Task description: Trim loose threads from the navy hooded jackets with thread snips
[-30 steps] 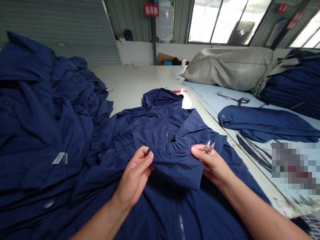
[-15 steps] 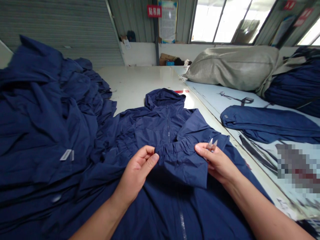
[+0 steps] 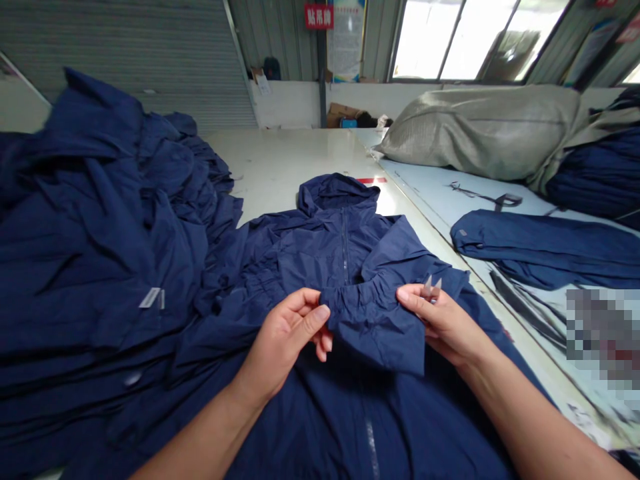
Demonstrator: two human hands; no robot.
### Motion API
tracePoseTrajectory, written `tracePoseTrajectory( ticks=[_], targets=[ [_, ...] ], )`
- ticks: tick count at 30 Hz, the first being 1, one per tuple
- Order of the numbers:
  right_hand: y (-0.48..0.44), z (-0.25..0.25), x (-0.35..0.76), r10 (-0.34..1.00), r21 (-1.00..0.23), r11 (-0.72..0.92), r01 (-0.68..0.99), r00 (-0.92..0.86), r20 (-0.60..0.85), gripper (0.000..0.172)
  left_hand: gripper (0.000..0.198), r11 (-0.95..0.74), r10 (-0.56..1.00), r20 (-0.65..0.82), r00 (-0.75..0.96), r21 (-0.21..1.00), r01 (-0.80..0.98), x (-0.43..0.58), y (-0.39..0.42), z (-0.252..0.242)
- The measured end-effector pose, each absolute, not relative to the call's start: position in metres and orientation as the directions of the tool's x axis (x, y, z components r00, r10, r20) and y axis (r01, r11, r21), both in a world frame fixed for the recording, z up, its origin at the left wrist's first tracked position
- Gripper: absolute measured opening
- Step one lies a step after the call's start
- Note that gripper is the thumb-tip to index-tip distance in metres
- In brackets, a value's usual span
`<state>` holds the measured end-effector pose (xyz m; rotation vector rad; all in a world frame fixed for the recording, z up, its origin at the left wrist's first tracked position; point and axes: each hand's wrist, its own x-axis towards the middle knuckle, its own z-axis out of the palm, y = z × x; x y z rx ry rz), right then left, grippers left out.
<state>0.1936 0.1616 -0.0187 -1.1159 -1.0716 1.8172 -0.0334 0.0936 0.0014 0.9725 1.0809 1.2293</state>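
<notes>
A navy hooded jacket (image 3: 310,250) lies front up before me, its hood at the far end and a zip down the middle. My left hand (image 3: 290,340) pinches one end of a gathered, elastic-looking part (image 3: 363,297) of the jacket between thumb and fingers. At the other end my right hand (image 3: 440,317) pinches the same part, so it is stretched between both hands above the jacket's body. Small thread snips (image 3: 433,288) are also in my right hand, points upward; their handles are hidden. A loose flap of fabric hangs below the held part.
A tall heap of navy garments (image 3: 110,220) with a white label (image 3: 151,298) rises on the left. To the right lie a folded navy garment (image 3: 545,243), dark straps (image 3: 525,310) and a big grey sack (image 3: 480,130). The pale table (image 3: 280,157) runs back toward the wall.
The whole view has shifted, so everything sits slightly further right. Both hands keep hold of the gathered fabric; more of my left hand's lower fingers shows beneath it.
</notes>
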Motion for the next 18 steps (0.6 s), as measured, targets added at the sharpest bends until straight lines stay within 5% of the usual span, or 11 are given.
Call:
tracePoseTrajectory(
  ticks=[6,18],
  targets=[
    [0.163,-0.026,0.198,0.853,-0.943,-0.330,-0.029,-0.438,-0.285,0.040,0.030,0.107,0.994,-0.105,0.024,0.949,-0.297,-0.034,0.092,0.005],
    [0.164,-0.029,0.197,0.858,-0.934,-0.355,-0.037,-0.410,-0.309,0.043,0.031,0.121,0.992,-0.125,0.010,0.932,-0.343,-0.034,0.091,0.007]
  ],
)
